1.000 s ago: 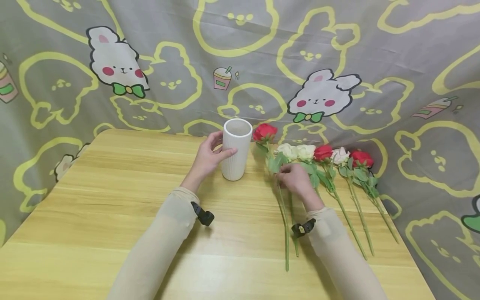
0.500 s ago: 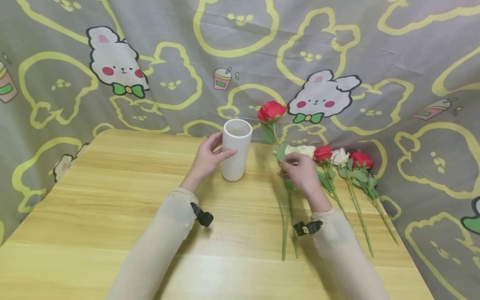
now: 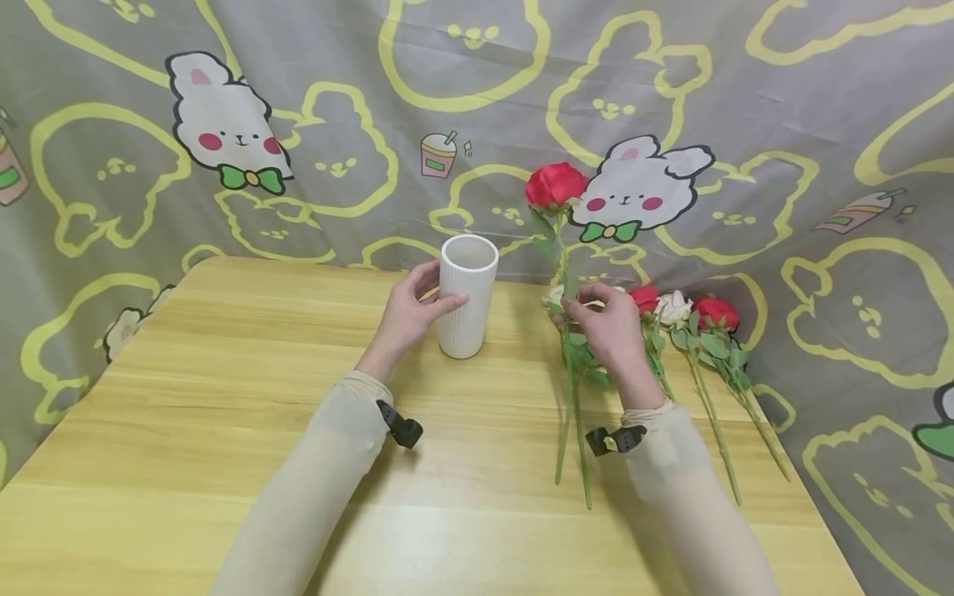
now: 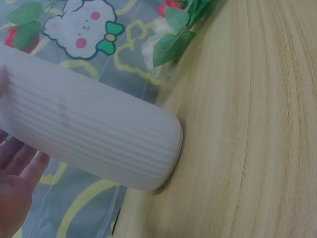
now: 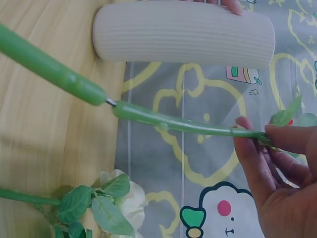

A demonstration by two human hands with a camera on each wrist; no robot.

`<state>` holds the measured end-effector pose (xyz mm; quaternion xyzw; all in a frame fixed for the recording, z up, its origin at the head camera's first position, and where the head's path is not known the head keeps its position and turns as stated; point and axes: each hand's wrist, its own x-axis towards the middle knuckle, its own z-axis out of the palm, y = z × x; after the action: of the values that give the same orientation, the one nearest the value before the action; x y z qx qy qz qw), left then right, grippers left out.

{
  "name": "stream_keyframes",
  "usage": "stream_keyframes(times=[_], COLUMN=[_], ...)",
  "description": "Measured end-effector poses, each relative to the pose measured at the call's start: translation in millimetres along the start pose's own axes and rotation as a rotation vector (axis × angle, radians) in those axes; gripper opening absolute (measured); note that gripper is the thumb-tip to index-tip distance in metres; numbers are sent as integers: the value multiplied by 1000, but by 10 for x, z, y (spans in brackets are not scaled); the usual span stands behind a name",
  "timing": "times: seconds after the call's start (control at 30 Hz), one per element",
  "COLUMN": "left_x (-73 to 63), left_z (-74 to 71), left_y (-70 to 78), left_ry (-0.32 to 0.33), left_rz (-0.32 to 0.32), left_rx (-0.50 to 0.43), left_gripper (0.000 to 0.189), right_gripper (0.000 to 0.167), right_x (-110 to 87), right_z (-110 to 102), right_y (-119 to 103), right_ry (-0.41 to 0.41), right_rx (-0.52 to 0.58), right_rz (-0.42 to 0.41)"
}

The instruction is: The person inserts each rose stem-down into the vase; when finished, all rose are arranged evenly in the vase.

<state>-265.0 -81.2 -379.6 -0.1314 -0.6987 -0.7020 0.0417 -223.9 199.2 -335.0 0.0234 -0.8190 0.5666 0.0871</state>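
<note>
A white ribbed vase (image 3: 468, 302) stands upright on the wooden table. My left hand (image 3: 413, 308) holds it from the left, with the thumb across its front and the other fingers behind. To the right of the vase, my right hand (image 3: 607, 327) pinches the green stem of a red rose (image 3: 556, 186) between thumb and fingers. The rose is raised, its bloom higher than the vase rim. In the right wrist view its stem (image 5: 173, 123) shows a short bare wire at a joint. The left wrist view shows the vase base (image 4: 166, 148) touching the table.
Several more roses lie at the right of the table (image 3: 224, 397): a red rose (image 3: 717, 313), a pale pink rose (image 3: 674, 308) and others partly behind my right hand. A grey patterned curtain (image 3: 335, 50) hangs close behind the table.
My right hand has lifted the red rose from the table, raising its bloom and moving slightly right. The left hand and the vase have stayed in place.
</note>
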Motion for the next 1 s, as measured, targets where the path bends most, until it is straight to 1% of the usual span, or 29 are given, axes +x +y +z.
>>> stream_keyframes(times=[0.07, 0.2, 0.3, 0.47, 0.53, 0.77, 0.9, 1.0], left_x=[2, -1, -4, 10, 2, -122, -140, -141], left_z=[-1, 5, 6, -1, -1, 31, 34, 31], left_y=[8, 4, -19, -8, 29, 270, 294, 293], left_ry=[-1, 4, 7, 1, -2, -19, -14, -13], left_rz=[-8, 5, 21, -5, -14, -14, -6, 1], left_rx=[-4, 8, 17, 10, 6, 17, 19, 17], left_gripper=[67, 66, 66, 67, 67, 64, 63, 63], right_gripper=[19, 18, 19, 21, 20, 12, 12, 15], right_x=[6, 19, 27, 43, 46, 51, 62, 81], right_z=[3, 10, 13, 29, 38, 37, 35, 49], right_y=[-2, -7, -21, -86, -120, -230, -306, -356], right_ry=[8, 18, 23, 30, 38, 76, 93, 125], right_rx=[20, 77, 85, 119, 144, 221, 271, 315], right_rz=[-14, -37, -43, -56, -68, -106, -112, -130])
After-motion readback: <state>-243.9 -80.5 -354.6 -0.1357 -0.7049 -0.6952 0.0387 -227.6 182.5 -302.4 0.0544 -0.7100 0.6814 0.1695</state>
